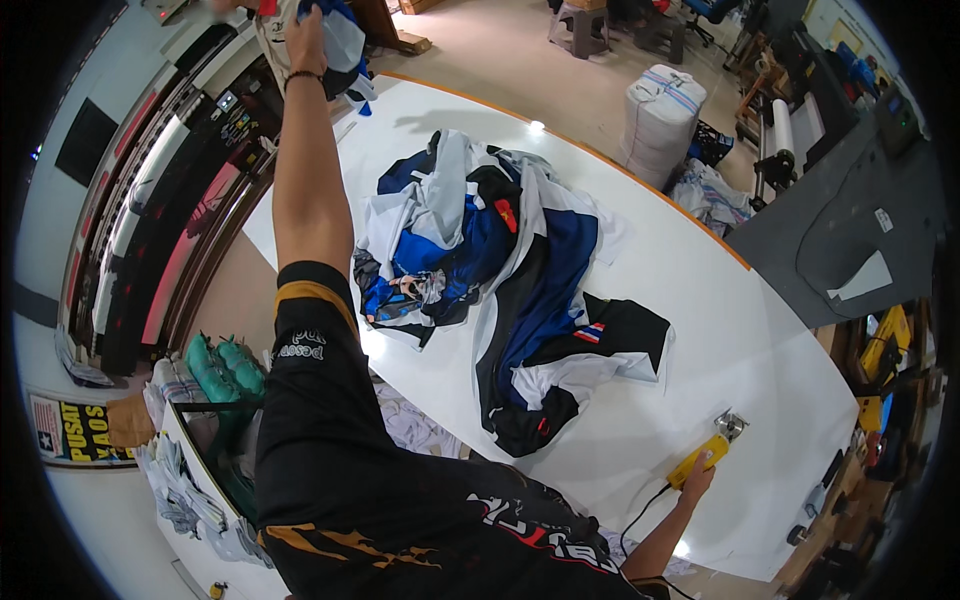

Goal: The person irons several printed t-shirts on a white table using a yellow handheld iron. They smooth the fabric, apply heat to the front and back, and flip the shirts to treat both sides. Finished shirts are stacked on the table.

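Note:
At the top left, my left hand [306,43] grips a bundle of blue, grey and black fabric [343,46] at the end of my outstretched arm. My right hand [697,480] is wrapped around a yellow corded electric rotary cutter [697,459], low on the right. Its round metal cutting head [731,425] is over the white table [720,337]. Between my hands lies a crumpled heap of blue, white, grey and black fabric [465,232]. A navy and black garment piece [551,285] stretches from the heap towards me, with a black panel [630,330] bearing a small striped flag.
A large-format printer or similar machine [142,225] stands left. Beyond the table's orange edge is a wrapped white sack [664,124]. A grey board [847,217] adjoins on the right, with tools [885,345] below it. White cloth [420,420] lies beneath the table's near edge.

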A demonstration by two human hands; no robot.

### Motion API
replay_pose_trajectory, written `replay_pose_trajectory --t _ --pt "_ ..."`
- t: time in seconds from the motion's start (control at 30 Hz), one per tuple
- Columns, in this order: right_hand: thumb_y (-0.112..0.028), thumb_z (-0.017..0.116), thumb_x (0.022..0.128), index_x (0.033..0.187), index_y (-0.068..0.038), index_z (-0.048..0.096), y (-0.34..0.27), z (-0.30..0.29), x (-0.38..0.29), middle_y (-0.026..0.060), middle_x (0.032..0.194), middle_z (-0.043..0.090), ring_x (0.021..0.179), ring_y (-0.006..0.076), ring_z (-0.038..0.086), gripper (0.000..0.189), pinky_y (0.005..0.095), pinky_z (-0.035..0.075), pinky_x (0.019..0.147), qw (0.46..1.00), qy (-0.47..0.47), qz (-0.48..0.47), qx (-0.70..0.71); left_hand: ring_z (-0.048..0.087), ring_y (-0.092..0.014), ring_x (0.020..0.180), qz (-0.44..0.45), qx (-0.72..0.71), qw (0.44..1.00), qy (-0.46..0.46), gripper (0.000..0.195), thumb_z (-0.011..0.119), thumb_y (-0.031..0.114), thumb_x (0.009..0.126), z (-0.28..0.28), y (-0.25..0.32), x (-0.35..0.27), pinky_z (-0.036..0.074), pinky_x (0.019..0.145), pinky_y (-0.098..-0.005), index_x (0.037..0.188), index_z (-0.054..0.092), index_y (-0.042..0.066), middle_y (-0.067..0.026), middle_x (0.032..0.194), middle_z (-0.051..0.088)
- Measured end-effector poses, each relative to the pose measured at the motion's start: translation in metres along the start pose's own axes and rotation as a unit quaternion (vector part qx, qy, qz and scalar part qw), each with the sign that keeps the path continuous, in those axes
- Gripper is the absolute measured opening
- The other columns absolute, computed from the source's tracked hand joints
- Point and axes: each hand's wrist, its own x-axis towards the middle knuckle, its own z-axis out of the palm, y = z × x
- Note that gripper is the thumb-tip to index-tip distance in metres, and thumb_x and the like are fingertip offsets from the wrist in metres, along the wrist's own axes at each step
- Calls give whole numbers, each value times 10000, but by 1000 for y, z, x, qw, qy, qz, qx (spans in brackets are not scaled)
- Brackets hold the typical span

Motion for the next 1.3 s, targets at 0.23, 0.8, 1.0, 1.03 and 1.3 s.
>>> replay_pose_trajectory --t 0.23,0.8,1.0,1.03,1.3 --pt "-577 688 1017 1281 16 612 11 4 -4 156 1111 701 951 268 692 654 403 570 858 998 37 -13 40 674 -229 1058 -149 241 942 -181 623 743 389 974 -13 -156 -122 526 934 -409 1424 623 -26 -128 1169 736" --pt "-637 641 982 1424 -52 628 -17 -40 88 213 1313 699 1186 402 672 733 507 539 1013 966 141 -36 -216 654 -350 1087 11 349 796 -495 569 852 331 812 -62 70 -783 534 945 -442 1277 695 45 -160 1161 684" --pt "-432 853 831 1538 -89 524 -56 1 33 191 1528 549 1299 391 559 851 571 483 1081 952 38 -250 -170 623 -391 1058 5 187 764 -618 358 738 34 773 -73 53 -811 520 927 -444 1127 690 28 -187 1151 619" --pt "-353 903 775 1544 -95 520 -71 11 1 200 1525 545 1329 402 546 897 570 455 1119 946 -103 -300 -61 622 -391 1056 29 111 771 -627 348 719 -17 756 -64 65 -806 521 926 -444 1101 687 21 -186 1148 609" --pt "-138 694 922 1116 -3 745 -159 -4 -132 71 949 715 883 147 667 242 315 527 791 837 -366 -309 264 563 -386 1338 24 -100 703 -704 661 810 252 938 6 193 -778 451 1130 -464 1521 552 79 -192 1470 570"
